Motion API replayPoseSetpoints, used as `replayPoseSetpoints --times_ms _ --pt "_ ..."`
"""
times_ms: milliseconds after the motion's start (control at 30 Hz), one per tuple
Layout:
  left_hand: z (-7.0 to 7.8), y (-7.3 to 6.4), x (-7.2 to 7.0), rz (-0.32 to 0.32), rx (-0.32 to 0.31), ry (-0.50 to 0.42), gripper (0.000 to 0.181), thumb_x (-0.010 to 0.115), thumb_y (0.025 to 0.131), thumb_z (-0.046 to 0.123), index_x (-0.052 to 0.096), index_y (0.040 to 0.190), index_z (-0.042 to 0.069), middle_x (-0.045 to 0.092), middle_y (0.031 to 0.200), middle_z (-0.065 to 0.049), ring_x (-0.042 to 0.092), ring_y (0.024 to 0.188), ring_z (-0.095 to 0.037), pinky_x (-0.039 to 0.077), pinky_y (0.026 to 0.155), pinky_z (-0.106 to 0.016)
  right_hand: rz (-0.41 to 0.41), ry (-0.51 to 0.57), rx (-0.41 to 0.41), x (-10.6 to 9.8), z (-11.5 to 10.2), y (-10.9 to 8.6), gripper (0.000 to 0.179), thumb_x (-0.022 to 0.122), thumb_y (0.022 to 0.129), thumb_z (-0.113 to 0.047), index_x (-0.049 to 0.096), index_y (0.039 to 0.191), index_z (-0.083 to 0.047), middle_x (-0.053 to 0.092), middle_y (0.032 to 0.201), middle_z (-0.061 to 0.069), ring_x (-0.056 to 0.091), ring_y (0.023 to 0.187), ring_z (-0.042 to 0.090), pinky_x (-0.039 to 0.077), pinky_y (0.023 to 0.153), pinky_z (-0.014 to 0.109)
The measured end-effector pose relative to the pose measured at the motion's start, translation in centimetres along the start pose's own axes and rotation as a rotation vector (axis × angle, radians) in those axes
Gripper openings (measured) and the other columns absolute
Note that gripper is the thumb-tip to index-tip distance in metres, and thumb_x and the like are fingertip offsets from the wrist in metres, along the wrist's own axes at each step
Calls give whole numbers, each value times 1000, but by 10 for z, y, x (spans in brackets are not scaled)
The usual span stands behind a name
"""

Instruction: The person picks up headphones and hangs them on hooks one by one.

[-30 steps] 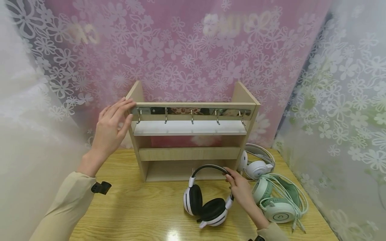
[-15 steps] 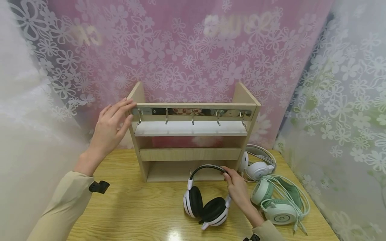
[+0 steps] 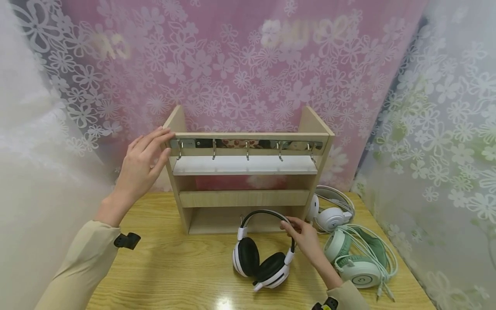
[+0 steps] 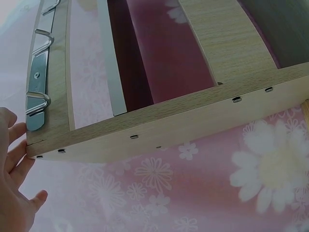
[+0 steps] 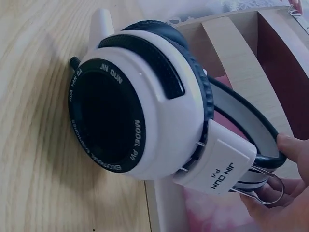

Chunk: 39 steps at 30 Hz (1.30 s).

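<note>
My left hand [image 3: 140, 164] rests its extended fingers on the upper left corner of a wooden rack [image 3: 244, 199]. In the left wrist view those fingertips [image 4: 20, 166] lie at the rack's edge, beside the end of a metal hook rail [image 4: 36, 104]. My right hand [image 3: 308, 244] pinches the headband of white-and-black headphones [image 3: 271, 268] by its right side. They stand in front of the rack's lower right, headband up, black ear pads facing me. In the right wrist view, thumb and fingers meet the headband just above the printed white slider [image 5: 224, 164].
Green headphones [image 3: 360, 271] with a bundled cable lie right of my right hand. Behind them, white headphones [image 3: 331, 218] lean by the rack's right side. A white shelf [image 3: 244, 164] sits under several hooks. The wooden table [image 3: 186, 271] extends in front; a patterned curtain [image 3: 240, 64] hangs behind.
The held headphones have shifted slightly left, and my right hand's fingers have changed position on the headband. My left hand stays on the rack's corner.
</note>
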<state>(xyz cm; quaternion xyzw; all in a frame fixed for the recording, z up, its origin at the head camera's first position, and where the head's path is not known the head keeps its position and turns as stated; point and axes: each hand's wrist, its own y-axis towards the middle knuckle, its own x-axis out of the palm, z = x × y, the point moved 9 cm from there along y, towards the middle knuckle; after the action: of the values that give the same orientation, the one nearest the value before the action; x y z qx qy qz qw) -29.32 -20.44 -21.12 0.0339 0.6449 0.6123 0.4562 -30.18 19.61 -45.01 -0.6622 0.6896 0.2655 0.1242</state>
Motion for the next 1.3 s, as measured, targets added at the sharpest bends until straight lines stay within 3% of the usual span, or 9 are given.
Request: replayPoseSetpoints --times_ms 300,767,1133,1300 --pt "0 0 -2 -24 -6 1 38 61 102 15 61 139 11 56 147 -9 45 142 -30 25 118 -59 0 238 38 8 7 -1 39 60 104 -25 64 129 4 73 106 20 70 80 24 61 71 33" --pt "1 1 -3 -54 -8 5 39 61 102 16 60 140 12 55 148 -9 45 142 -31 24 119 -58 48 164 -25 8 -2 2 34 58 105 -24 66 127 0 73 103 18 70 79 24 59 68 24" --pt "1 2 -3 -68 2 27 43 64 99 11 60 141 13 53 150 -9 46 141 -32 25 118 -58 45 191 -109 4 -30 6 32 56 106 -24 68 125 -1 73 101 17 71 78 23 61 70 33" --pt "-3 2 -7 -65 -4 49 42 63 100 13 59 142 14 54 150 -8 46 141 -32 25 119 -56 50 167 -140 3 -45 10 29 57 105 -26 70 121 -5 74 97 11 69 72 13 60 69 28"
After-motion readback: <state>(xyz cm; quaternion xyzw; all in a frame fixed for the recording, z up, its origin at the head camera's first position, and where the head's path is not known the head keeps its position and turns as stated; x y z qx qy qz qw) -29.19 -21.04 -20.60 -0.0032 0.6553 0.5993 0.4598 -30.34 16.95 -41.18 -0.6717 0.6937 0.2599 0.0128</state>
